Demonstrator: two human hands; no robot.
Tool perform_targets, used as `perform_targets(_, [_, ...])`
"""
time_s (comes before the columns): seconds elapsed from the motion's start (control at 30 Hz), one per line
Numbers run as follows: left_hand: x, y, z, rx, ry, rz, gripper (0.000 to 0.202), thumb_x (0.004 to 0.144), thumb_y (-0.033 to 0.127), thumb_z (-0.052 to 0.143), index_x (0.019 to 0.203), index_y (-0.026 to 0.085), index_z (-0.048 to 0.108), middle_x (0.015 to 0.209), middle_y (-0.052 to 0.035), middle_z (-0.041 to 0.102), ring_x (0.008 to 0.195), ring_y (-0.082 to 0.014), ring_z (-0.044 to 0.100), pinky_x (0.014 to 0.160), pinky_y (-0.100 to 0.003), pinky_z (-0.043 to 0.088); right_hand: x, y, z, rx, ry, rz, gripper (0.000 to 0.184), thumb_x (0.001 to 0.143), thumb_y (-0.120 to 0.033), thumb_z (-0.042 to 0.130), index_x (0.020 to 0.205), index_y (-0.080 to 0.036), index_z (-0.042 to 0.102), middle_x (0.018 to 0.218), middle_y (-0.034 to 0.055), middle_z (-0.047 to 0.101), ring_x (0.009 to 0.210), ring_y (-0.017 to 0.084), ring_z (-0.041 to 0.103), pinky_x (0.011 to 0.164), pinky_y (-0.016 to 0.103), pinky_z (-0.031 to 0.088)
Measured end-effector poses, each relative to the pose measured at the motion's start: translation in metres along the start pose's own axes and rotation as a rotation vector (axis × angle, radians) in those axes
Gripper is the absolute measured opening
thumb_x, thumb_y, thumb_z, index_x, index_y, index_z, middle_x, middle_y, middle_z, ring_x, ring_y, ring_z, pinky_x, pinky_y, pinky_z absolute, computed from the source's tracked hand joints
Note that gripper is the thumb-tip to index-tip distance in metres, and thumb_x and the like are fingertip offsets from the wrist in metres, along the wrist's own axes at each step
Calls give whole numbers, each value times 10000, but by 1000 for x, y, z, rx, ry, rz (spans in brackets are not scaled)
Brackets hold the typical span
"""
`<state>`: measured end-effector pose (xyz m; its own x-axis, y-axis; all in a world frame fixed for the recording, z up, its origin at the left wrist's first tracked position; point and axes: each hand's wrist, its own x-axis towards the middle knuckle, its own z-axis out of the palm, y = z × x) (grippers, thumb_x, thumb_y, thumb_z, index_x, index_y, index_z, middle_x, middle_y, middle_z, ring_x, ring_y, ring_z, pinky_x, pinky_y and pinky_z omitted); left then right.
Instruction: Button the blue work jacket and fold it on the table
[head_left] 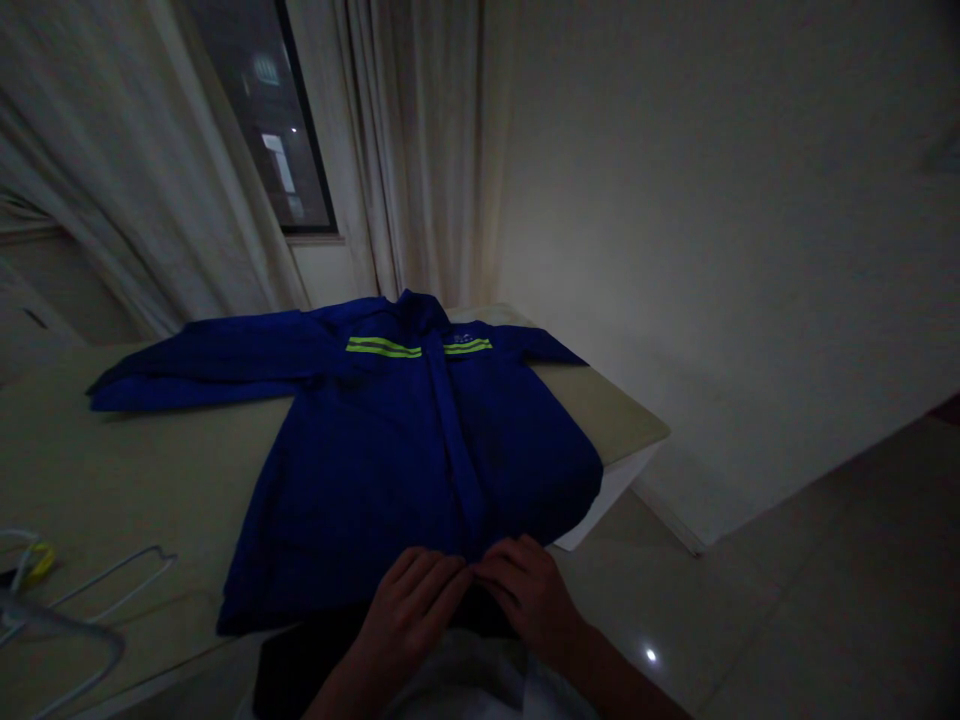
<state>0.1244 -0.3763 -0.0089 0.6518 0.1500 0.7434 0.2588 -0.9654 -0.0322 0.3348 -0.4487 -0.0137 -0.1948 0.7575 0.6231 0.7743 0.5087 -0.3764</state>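
A blue jacket point(360, 470) with yellow-green reflective stripes across its chest lies front side up, its collar toward the window. One sleeve stretches out to the left; the other reaches the right side of the table. At the middle of the bottom hem, my left hand point(416, 605) and my right hand point(529, 590) meet, both with fingers closed on the jacket's front edges. The fingertips almost touch each other. Whatever small part lies between them is hidden by the fingers.
The jacket rests on a pale table point(165, 470) whose right corner is near the wall. White wire hangers point(97, 630) and a yellow item point(37, 565) lie at the left. Curtains point(420, 150) hang beside the window point(270, 120). Tiled floor point(720, 610) shows at the right.
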Motion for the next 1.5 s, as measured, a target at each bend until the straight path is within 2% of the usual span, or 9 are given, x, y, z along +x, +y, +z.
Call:
perform_targets(0.13, [-9,3,7,32,6,-68,353,1072,119,367,1155,143,709,1055,-92,757,951,-200,657,925,-378,454,1,1,-3,-50,18,-39,196,1087,-285,564,1085,-201,742,946,39,748,830,158,675,744,325,466])
perform_targets(0.3, [-6,4,7,1,20,-107,296,1042,90,428,1123,150,706,987,-77,739,871,-184,637,877,-365,449,0,2,0,-135,74,-88,139,1041,-189,620,974,-188,742,853,36,718,742,157,635,691,321,444])
perform_targets(0.5, [5,3,2,35,32,-89,291,1056,109,418,1098,149,703,930,-66,735,819,-176,622,837,-358,444,-1,2,0,-97,168,-108,117,1039,-196,626,1058,-185,741,865,43,722,749,163,637,684,325,464])
perform_targets(0.77, [1,1,6,40,5,-58,309,1061,141,401,1136,134,700,934,-87,736,825,-185,626,809,-357,492,-3,3,3,-110,101,-59,147,1053,-222,605,1020,-205,747,889,43,730,775,165,658,715,335,481])
perform_targets(0.97, [3,1,5,40,30,-30,307,1066,118,389,1103,137,693,911,-74,734,791,-174,626,794,-343,478,-1,1,7,-135,93,-35,313,1107,-258,506,875,-198,707,814,31,706,721,154,623,691,342,430])
perform_targets(1.07, [6,2,2,18,25,-50,296,1071,132,396,1090,135,691,900,-70,731,785,-170,618,773,-340,474,1,-1,6,-164,84,-49,307,1103,-236,515,864,-197,704,793,22,705,710,147,616,701,337,414])
perform_targets(1.3, [14,1,-6,-23,79,1,252,1060,103,441,1092,115,690,909,-65,733,787,-160,613,750,-329,457,6,-3,7,-164,92,-75,317,1093,-193,524,829,-193,700,742,10,677,658,135,583,660,327,381])
perform_targets(1.4, [12,2,-4,-37,29,-5,290,1081,134,401,1090,118,690,893,-62,723,770,-158,603,736,-329,454,7,-1,6,-116,34,-16,297,1091,-217,535,858,-196,719,781,17,684,695,145,599,672,320,411])
perform_targets(1.5, [8,3,1,-17,-3,-32,342,1098,156,351,1102,128,691,910,-64,722,795,-164,603,756,-340,452,7,3,0,56,-73,105,202,1072,-258,586,999,-214,770,924,34,716,834,157,656,756,303,483])
